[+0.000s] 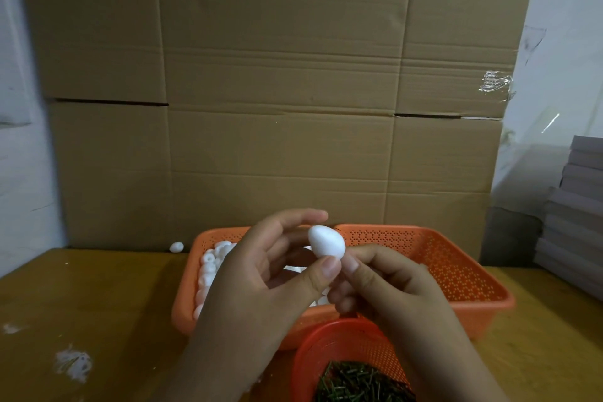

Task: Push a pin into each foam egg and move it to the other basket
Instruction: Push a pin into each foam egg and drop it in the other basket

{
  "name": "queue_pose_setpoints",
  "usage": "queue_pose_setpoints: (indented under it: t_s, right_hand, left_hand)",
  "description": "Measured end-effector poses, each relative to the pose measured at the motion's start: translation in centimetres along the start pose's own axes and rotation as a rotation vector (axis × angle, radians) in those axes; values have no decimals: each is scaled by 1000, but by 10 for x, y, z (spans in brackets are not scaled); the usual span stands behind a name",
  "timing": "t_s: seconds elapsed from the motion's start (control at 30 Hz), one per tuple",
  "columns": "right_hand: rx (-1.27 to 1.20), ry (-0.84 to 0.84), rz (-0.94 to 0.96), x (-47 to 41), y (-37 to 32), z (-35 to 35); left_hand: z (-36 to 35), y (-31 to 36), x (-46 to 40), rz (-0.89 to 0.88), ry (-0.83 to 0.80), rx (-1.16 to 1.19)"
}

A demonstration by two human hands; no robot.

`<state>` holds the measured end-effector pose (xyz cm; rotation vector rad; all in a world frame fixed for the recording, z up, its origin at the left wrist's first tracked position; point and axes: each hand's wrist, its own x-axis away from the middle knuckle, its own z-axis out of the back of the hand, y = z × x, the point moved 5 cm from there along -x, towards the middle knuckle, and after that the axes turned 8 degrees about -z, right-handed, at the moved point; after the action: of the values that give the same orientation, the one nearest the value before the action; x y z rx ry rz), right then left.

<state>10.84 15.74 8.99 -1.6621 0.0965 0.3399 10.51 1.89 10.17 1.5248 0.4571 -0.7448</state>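
Your left hand [261,274] is pinching a white foam egg [327,241] above the orange basket [456,271]; your right hand [388,281] is curling at its lower tip, possibly gripping a pin. More eggs [208,266] are lying inside the basket's left end, pins [359,382] in front.

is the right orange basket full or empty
Cannot tell fully: the right orange basket shows only bare mesh, though the hands hide part of its floor.

Left hand [261,274] and right hand [388,284] bare (forearms unsleeved).
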Motion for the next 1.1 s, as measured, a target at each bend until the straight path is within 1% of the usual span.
queue_pose_setpoints:
  t_s: [0.13, 0.27, 0.4, 0.47, 0.53, 0.6, 0.63, 0.7, 0.8, 0.9, 1.1]
  right_hand:
    - [-192, -18, -88, -2, 10, -2]
    - [-263, -46, -143, -5, 17, -8]
    - [-170, -52, -110, -5, 17, -8]
    - [6, -36, -53, -4, 12, -7]
    - [242, 68, 56, -2, 5, -1]
    - [369, 232, 178, 2, -5, 10]
    - [372, 270, 224, 5, -11, 12]
    - [327, 238, 268, 8, -19, 9]
    - [240, 162, 218, 8, -20, 2]
    - [188, 173, 189, 8, -18, 4]
    - [191, 192, 141, 6, -13, 8]
  left_hand:
    - [-2, -7, 1, 26, -15, -83]
    - [-5, -14, 2, 93, -22, -32]
    - [-3, -16, 0, 106, 30, -2]
    - [-3, -15, 0, 119, 34, 32]
    - [-2, -16, 0, 132, 45, 38]
    - [0, -16, 0, 132, 72, -8]
    - [0, -16, 1, 129, 73, -36]
    - [-3, -14, 2, 124, 38, -78]
    - [-9, -16, 4, 130, -2, -93]
    - [-12, -16, 5, 132, -7, -111]
    - [-13, -19, 8, 135, 15, -158]
